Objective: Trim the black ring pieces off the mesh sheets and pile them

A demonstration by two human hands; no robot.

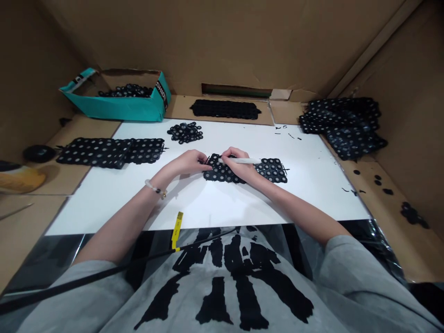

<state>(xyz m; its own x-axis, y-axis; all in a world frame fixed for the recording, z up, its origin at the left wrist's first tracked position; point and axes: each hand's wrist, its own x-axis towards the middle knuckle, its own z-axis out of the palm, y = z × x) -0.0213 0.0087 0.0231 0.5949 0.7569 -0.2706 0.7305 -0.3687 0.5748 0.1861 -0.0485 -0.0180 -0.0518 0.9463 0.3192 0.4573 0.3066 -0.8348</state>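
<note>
A black sheet of joined discs with pale centres (274, 170) lies flat on the white board (194, 203). My left hand (190, 163) has its thumb and fingers closed on the sheet's left end; the fingertips are partly hidden. In my right hand (240, 164) is a white pen-like tool (248, 161), its tip over the left part of the sheet and its back end pointing right. The right hand covers the middle of the sheet. Just behind the left hand sits a small pile of loose black discs (185, 132).
Dotted black sheets lie at the left (100, 152) and in a heap at the back right (343, 122). A teal box (125, 107) holds more discs. Behind the board is a dark strip (225, 109). Cardboard walls (243, 41) surround the board; black scraps lie at the right.
</note>
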